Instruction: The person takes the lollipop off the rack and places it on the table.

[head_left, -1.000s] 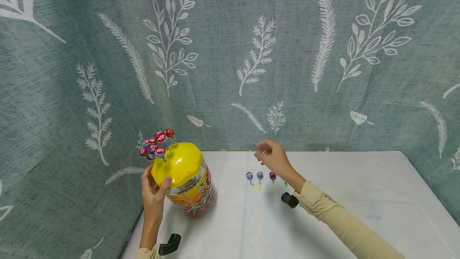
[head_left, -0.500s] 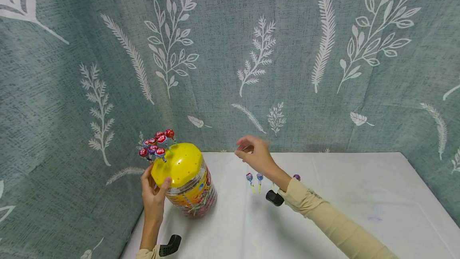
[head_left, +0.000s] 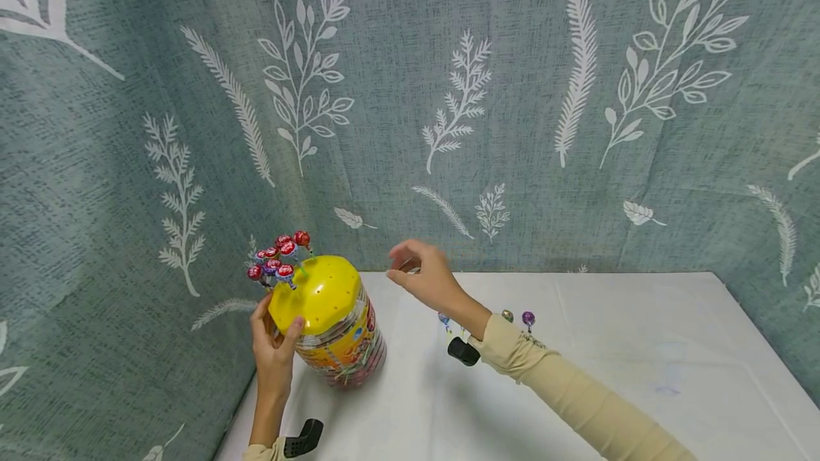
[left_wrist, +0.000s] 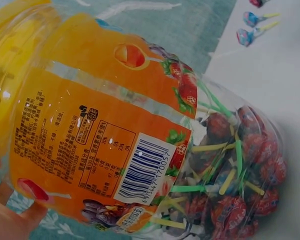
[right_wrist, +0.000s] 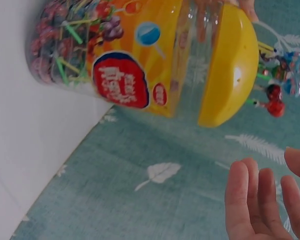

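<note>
A clear plastic lollipop jar [head_left: 342, 354] with an orange label stands at the left of the table, its yellow lid [head_left: 327, 297] dotted with small holes. Several wrapped lollipops [head_left: 285, 248] stick up from the lid's far left side. My left hand [head_left: 272, 351] grips the jar at the lid's near left edge, thumb on top. To the jar's right, my right hand [head_left: 430, 279] is in the air, apart from the lid. Its fingers [right_wrist: 237, 200] are loosely bent with the thumb away from them, and nothing shows between them. More lollipops [left_wrist: 230, 200] fill the jar's lower part.
Loose lollipops lie on the white table [head_left: 608, 375]: a purple one [head_left: 528, 318], a greenish one [head_left: 507, 315] and a blue one [head_left: 443, 318], partly hidden by the right arm. A green leaf-patterned cloth [head_left: 397, 126] hangs behind and at the left.
My right hand has moved left from above the loose lollipops towards the jar, uncovering lollipops at the right of the row. My left hand and the jar stay where they were.
</note>
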The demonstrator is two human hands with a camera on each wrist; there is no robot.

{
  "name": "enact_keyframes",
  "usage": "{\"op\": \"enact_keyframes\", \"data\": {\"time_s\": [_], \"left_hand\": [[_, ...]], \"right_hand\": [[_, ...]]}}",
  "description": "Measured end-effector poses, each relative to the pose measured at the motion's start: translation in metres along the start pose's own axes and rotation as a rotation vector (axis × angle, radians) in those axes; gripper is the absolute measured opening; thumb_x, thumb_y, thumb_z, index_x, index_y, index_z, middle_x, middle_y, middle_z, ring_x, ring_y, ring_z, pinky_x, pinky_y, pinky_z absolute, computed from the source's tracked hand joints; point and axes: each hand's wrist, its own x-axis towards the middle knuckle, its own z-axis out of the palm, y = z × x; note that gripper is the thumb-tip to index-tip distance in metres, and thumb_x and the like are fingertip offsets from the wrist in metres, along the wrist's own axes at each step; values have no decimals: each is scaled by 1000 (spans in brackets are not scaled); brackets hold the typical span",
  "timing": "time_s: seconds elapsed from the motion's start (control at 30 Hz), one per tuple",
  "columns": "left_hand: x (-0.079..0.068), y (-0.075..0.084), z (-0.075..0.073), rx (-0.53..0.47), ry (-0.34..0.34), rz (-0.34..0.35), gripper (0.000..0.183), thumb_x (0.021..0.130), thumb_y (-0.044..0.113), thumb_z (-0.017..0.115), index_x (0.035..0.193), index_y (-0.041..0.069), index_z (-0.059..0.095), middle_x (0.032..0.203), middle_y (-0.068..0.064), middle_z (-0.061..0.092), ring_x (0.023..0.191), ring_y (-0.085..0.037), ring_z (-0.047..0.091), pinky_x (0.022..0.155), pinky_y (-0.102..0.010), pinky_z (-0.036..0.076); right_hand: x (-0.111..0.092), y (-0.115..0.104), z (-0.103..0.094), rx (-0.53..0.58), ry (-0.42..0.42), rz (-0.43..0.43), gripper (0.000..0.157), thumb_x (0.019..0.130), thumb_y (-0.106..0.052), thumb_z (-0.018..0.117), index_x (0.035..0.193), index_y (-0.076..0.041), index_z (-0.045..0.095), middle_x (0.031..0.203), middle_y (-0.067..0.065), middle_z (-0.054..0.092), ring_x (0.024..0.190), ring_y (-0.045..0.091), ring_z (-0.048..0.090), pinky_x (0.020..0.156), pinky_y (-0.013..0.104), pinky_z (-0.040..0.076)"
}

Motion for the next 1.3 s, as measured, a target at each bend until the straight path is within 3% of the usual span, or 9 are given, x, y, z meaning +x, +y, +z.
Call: {"op": "enact_keyframes", "data": {"time_s": [0.1,0.23,0.5,0.8,1.07,1.3], "left_hand": [[0,0,0,-1,1,-3,64,88,9,60,145,20,32,144,1,34,128,-16,34,95,-19,35],[0,1,0,1,4,-6,64,88,9,60,145,20,32,144,2,34,128,-15,35,95,-20,35],[-2,1,0,-11,3,2,65,88,9,60,145,19,31,144,-1,34,126,-15,36,93,-15,35],[0,-1,0,-3,6,-8,64,89,9,60,145,20,31,144,1,33,127,-15,35,94,-16,35],[1,-1,0,-10,13,9,63,89,8,60,145,18,31,142,-1,36,124,-15,38,92,-15,37],[1,-3,-1,-11,5,8,63,89,9,59,145,19,31,141,0,35,124,-15,38,92,-16,36]], "right_hand": [[6,12,10,13,-12,-20,23,86,1,65,108,4,60,98,22,62,89,34,61,77,40,50],[14,19,23,20,-22,-42,23,86,-4,66,108,-1,61,97,18,63,87,29,62,74,37,51],[25,9,50,21,-51,-58,25,86,-7,68,109,-3,61,98,14,64,85,16,62,74,27,50],[37,-1,80,-12,-49,-88,27,84,-8,70,109,-5,61,98,7,64,82,10,60,70,19,49],[49,-9,107,-69,-58,-166,31,85,-10,69,113,-6,56,99,8,62,83,10,60,69,14,47],[54,-12,121,-104,-121,-185,32,86,-3,66,115,-7,53,93,6,61,78,6,59,65,11,46]]}}
